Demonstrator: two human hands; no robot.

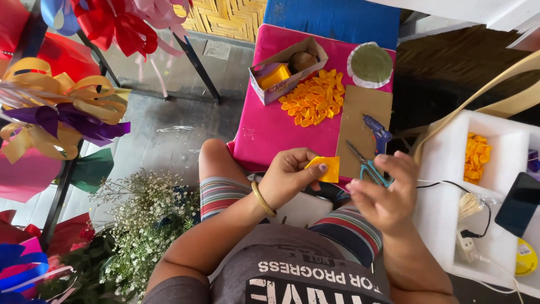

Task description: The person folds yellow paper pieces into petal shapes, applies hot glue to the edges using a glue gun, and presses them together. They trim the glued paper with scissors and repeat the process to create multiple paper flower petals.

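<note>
The right hand (385,191) covers the handles of the teal scissors (365,166), so its grip cannot be told. At three o'clock, the dark phone (518,204) and yellow roll (526,258) are cut off. The box's (288,68) round contents, perhaps twine, stay unclear.

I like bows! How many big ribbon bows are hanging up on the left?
4, maybe more beyond the edge: a red bow and a pink bow on top, a gold bow beneath, a purple bow lowest.

petal piece (325,168): yellow-orange
stool top (270,129): bright pink
glue gun (377,132): blue
scissors (368,168): teal-handled
shorts (222,194): striped red, green, grey
bangle (262,200): gold
</note>
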